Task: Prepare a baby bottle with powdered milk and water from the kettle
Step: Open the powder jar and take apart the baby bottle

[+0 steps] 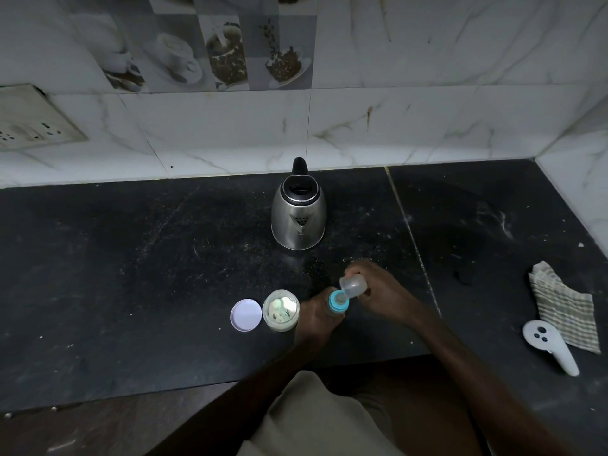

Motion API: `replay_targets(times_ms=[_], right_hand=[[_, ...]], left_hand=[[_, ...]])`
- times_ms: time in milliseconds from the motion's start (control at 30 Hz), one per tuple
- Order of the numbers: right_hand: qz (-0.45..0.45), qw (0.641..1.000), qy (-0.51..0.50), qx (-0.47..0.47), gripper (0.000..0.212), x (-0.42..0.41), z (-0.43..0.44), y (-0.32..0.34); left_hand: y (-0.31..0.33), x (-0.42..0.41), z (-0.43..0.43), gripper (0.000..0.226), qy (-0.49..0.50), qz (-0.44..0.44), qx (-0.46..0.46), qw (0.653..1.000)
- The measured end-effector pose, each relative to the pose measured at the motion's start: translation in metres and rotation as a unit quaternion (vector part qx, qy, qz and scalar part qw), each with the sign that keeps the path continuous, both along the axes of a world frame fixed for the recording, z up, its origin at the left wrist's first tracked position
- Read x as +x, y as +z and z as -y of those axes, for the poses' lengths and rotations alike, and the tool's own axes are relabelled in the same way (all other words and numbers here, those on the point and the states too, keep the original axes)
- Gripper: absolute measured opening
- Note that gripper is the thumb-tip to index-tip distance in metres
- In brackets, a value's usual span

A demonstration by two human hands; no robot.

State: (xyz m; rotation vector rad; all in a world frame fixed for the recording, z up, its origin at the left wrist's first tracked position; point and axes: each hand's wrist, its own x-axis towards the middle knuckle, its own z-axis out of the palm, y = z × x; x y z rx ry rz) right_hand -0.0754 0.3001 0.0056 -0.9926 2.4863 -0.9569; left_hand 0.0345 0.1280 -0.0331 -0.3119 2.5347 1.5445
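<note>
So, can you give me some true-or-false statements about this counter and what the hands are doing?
1. The left hand grips the baby bottle. True.
2. The right hand holds the kettle. False: it holds a clear cap at the bottle's top; the kettle stands untouched behind.
3. The powder jar is closed. False: it is open, its white lid lying beside it.
4. A striped cloth lies on the counter, far right. True.

Head view, steeply down, counter (131,274) apparently close.
</note>
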Motion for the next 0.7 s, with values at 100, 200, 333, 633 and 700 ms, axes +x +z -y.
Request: replay_targets(times_ms=[100, 200, 333, 633, 700], right_hand=[[0.093, 0.986, -0.136, 0.023, 0.046, 0.008, -0.017, -0.019], [0.183, 0.957, -0.223, -0.027, 0.055, 0.019, -0.030, -0.034], [0.174, 0.949, -0.263, -0.025, 0.071, 0.031, -0.036, -0.046], [0.159, 0.948, -0.274, -0.013, 0.040, 0.045, -0.026, -0.065], [0.147, 0.958, -0.247, 0.021, 0.038, 0.045, -0.026, -0.067]], left_hand=[[-0.007, 0.002, 0.000, 0.026, 0.023, -0.044, -0.010, 0.999], [-0.011, 0.002, 0.000, 0.028, 0.020, -0.049, 0.002, 0.999], [-0.016, 0.000, -0.001, 0.024, 0.026, -0.047, 0.010, 0.999], [-0.019, -0.001, -0.004, 0.028, 0.030, -0.039, -0.020, 0.999], [-0.019, -0.001, -0.004, 0.027, 0.030, -0.039, -0.021, 0.999]])
